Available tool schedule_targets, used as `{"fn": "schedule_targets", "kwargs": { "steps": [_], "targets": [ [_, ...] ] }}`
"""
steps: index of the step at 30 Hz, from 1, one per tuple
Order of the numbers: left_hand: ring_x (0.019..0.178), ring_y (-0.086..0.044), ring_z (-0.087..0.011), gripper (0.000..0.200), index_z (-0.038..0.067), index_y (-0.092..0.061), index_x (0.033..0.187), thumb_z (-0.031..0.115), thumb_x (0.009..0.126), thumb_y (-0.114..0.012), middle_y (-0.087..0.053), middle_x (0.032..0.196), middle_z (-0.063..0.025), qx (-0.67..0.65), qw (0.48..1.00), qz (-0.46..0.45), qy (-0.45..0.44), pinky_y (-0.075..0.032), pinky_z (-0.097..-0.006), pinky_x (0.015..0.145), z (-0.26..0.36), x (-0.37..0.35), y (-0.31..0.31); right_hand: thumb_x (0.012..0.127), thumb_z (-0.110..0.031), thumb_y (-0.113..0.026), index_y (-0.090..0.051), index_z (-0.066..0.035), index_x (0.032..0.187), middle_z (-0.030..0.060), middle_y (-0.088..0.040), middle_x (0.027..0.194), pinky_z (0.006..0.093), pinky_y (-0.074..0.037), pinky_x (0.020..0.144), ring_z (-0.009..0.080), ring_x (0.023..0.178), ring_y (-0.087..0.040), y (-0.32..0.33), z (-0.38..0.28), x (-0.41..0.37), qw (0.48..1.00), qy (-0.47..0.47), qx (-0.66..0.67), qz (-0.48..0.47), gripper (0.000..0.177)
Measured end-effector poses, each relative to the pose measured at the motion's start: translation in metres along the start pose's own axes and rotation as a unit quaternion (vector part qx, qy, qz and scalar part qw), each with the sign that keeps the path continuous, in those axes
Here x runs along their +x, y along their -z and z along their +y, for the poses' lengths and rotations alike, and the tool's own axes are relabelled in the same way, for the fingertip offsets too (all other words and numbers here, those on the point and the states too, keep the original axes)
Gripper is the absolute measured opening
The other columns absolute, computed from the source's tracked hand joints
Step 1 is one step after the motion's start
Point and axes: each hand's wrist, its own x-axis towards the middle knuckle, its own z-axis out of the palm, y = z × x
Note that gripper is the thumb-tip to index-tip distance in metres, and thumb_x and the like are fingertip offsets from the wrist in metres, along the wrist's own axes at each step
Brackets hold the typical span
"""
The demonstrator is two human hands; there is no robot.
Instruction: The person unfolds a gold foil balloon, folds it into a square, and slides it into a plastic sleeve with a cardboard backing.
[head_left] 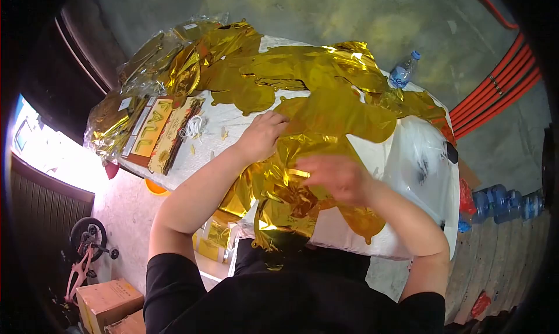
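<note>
Gold foil balloons [343, 110], flat and crumpled, cover much of the white-covered table [224, 130]. My left hand [262, 137] rests on the foil near the table's middle, its fingers curled at the foil's edge; what they hold, if anything, is hidden. To its right my right hand [335, 178] is over the crumpled gold foil [291, 197] at the near edge, blurred by motion. A small shiny gold strip [299, 173] shows by its fingertips; whether they grip it is unclear.
Packaged gold foil [192, 54], a card reading FALL [154, 130] and white string [194, 126] lie at left. A water bottle [403, 70] stands at the back right, a clear plastic bag [416, 165] at right. Cardboard boxes [108, 302] are on the floor.
</note>
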Motion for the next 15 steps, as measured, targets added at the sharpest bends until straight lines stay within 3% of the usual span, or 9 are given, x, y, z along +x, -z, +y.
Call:
{"fn": "schedule_targets", "kwargs": {
  "steps": [6, 7, 9, 11, 13, 14, 15],
  "targets": [
    [0.107, -0.051, -0.0313, 0.025, 0.001, -0.062, 0.104, 0.009, 0.081, -0.059, -0.057, 0.115, -0.0123, -0.031, 1.0, -0.004, 0.006, -0.042, -0.0395, 0.093, 0.003, 0.003, 0.003, 0.078, 0.005, -0.056, -0.065, -0.006, 0.102, 0.0126, -0.058, 0.124, 0.0518, -0.037, 0.103, 0.0332, 0.123, -0.049, -0.022, -0.046, -0.01, 0.989, 0.032, 0.096, -0.106, 0.027],
    [0.107, -0.051, -0.0314, 0.024, 0.001, -0.063, 0.103, 0.01, 0.081, -0.06, -0.057, 0.114, -0.0125, -0.033, 0.999, -0.005, 0.009, -0.042, -0.0392, 0.093, 0.004, 0.003, 0.004, 0.078, 0.005, -0.056, -0.065, -0.006, 0.102, 0.0126, -0.058, 0.124, 0.0518, -0.037, 0.103, 0.0332, 0.123, -0.049, -0.02, -0.053, -0.01, 0.989, 0.031, 0.095, -0.106, 0.027],
    [0.106, -0.051, -0.0316, 0.023, 0.001, -0.063, 0.102, 0.011, 0.081, -0.06, -0.058, 0.114, -0.0127, -0.035, 0.999, -0.005, 0.013, -0.042, -0.039, 0.093, 0.003, 0.002, 0.004, 0.083, -0.001, -0.059, -0.066, -0.007, 0.103, 0.0105, -0.059, 0.123, 0.0512, -0.036, 0.105, 0.0334, 0.126, -0.046, -0.011, -0.063, -0.012, 0.961, -0.001, 0.173, -0.213, 0.022],
    [0.106, -0.051, -0.0316, 0.024, 0.001, -0.063, 0.102, 0.012, 0.082, -0.061, -0.058, 0.114, -0.0123, -0.034, 0.999, -0.004, 0.014, -0.042, -0.0394, 0.093, 0.003, 0.002, 0.003, 0.084, -0.007, -0.063, -0.068, -0.009, 0.097, 0.0096, -0.059, 0.122, 0.0484, -0.037, 0.103, 0.0322, 0.127, -0.046, -0.003, -0.063, -0.018, 0.956, -0.016, 0.183, -0.23, 0.014],
    [0.105, -0.051, -0.0318, 0.024, 0.001, -0.063, 0.102, 0.012, 0.082, -0.062, -0.058, 0.114, -0.0123, -0.032, 0.999, -0.001, 0.011, -0.042, -0.0396, 0.092, 0.002, 0.002, 0.003, 0.083, -0.015, -0.066, -0.069, -0.007, 0.091, 0.0127, -0.059, 0.123, 0.0411, -0.039, 0.101, 0.0317, 0.124, -0.048, 0.003, -0.049, -0.019, 0.879, -0.15, 0.405, -0.204, 0.011],
    [0.105, -0.051, -0.032, 0.024, 0.001, -0.063, 0.102, 0.013, 0.082, -0.062, -0.058, 0.114, -0.0123, -0.031, 0.999, 0.0, 0.008, -0.042, -0.0398, 0.092, 0.003, 0.002, 0.003, 0.084, -0.02, -0.065, -0.069, -0.007, 0.082, 0.0163, -0.059, 0.12, 0.0378, -0.042, 0.098, 0.0333, 0.12, -0.052, 0.01, -0.049, -0.013, 0.877, -0.261, 0.374, -0.149, 0.014],
    [0.105, -0.051, -0.032, 0.024, 0.001, -0.063, 0.102, 0.013, 0.082, -0.062, -0.058, 0.114, -0.0123, -0.031, 0.999, -0.001, 0.006, -0.042, -0.0398, 0.092, 0.003, 0.002, 0.004, 0.085, -0.021, -0.065, -0.068, -0.005, 0.092, 0.0173, -0.057, 0.123, 0.0389, -0.04, 0.101, 0.0342, 0.123, -0.048, 0.01, -0.04, -0.007, 0.907, -0.313, 0.251, -0.13, 0.018]
  ]
}}
